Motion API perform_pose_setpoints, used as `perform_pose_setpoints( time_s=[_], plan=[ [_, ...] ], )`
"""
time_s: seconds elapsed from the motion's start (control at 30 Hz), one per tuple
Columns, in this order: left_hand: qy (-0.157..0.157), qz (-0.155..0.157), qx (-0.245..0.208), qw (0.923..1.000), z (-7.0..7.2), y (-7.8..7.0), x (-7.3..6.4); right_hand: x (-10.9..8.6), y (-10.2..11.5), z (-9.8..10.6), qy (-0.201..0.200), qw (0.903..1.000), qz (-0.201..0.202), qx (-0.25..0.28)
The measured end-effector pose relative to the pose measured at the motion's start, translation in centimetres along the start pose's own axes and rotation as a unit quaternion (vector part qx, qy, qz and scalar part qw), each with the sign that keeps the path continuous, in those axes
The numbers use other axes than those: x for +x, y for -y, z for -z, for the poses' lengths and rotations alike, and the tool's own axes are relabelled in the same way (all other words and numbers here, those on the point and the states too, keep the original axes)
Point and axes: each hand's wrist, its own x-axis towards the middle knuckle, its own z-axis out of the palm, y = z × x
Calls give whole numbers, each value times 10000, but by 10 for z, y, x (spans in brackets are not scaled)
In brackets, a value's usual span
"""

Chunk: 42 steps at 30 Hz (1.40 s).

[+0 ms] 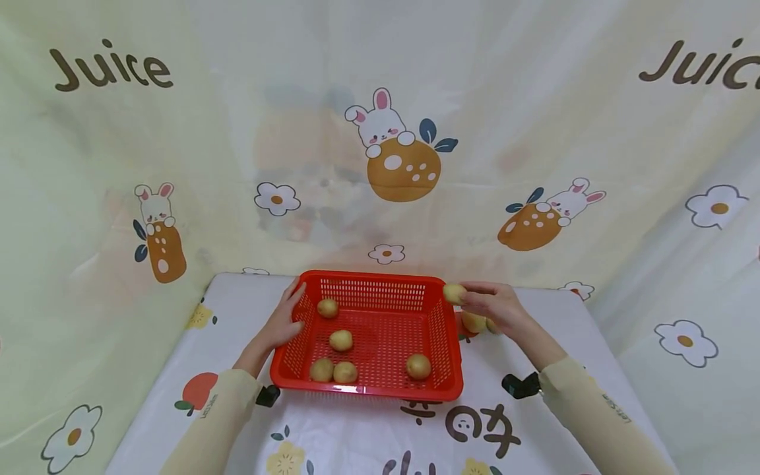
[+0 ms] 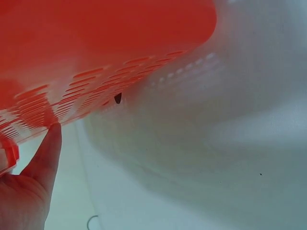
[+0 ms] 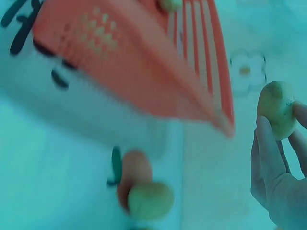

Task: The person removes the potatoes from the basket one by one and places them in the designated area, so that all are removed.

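Observation:
A red plastic basket (image 1: 388, 330) with slotted walls stands on the table, several potatoes (image 1: 341, 340) lying apart or in touching pairs on its floor. At its left side my left hand (image 1: 284, 321) rests against the rim, its fingers fairly straight; in the left wrist view a straight digit (image 2: 50, 148) touches the slotted wall. Just above the basket's far right corner, my right hand (image 1: 495, 305) pinches a potato (image 1: 454, 293) between fingertips and thumb. The right wrist view shows that potato (image 3: 278, 110) clear of the basket's wall.
Outside the basket on the right, more potatoes (image 1: 474, 322) lie on the printed white tablecloth (image 1: 510, 429), partly under my right hand. A curtain (image 1: 320, 231) with rabbits and flowers hangs right behind the table. Dark wrist-worn pieces (image 1: 521, 386) sit by my sleeves.

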Motion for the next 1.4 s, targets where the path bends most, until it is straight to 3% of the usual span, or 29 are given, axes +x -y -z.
perform_pose_setpoints(
  time_s=[0.23,0.33,0.47,0.87,1.07,1.4],
  plan=[
    [-14,-52,-35,10000,0,2,0,-4,-30,52,-415,9932,-556,931],
    [-19,-68,-44,10000,0,3,1,-7,-49,65,-632,9832,-909,1449],
    [-25,-107,-15,9999,0,2,0,-14,-74,75,-813,9759,-1143,1671],
    [-41,-122,19,9999,1,0,-1,-20,-110,83,-1022,9783,-1339,1204],
    [-19,-40,-44,10000,1,0,0,-19,-120,83,-1109,9829,-1171,893],
    [28,4,-46,10000,1,0,0,-23,-128,80,-1115,9841,-1311,445]
  ],
)
